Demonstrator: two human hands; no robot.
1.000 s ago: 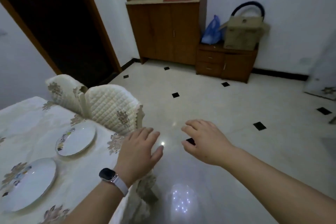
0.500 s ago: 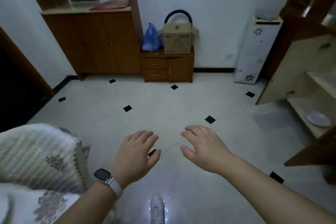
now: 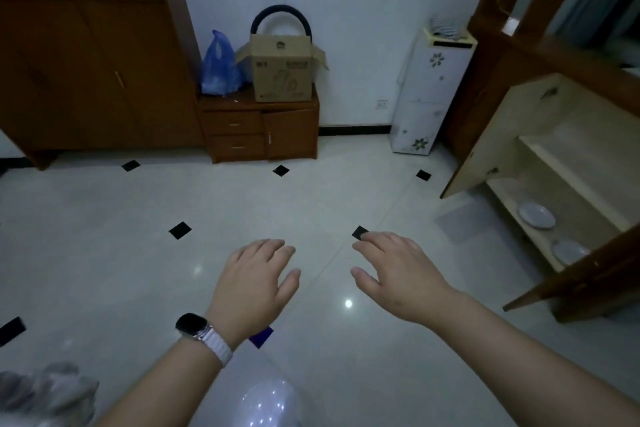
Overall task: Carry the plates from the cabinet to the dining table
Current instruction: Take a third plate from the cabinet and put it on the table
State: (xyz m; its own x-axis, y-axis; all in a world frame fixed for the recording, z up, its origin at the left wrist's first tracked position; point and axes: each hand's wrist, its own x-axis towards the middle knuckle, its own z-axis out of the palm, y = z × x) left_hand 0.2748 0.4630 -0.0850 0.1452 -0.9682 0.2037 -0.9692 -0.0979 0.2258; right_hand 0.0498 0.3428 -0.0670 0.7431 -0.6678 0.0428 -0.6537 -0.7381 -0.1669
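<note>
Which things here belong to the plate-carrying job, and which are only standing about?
For the job: two plates, far plate, near plate; open cabinet; left hand and right hand, both empty.

Standing about: box, blue bag, small chest, white unit.

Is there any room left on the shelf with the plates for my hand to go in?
Yes. The bottom shelf holds only two plates, lying apart, with bare board behind the far plate and some between them. The shelf above looks bare. Both hands, left hand and right hand, are empty.
</note>
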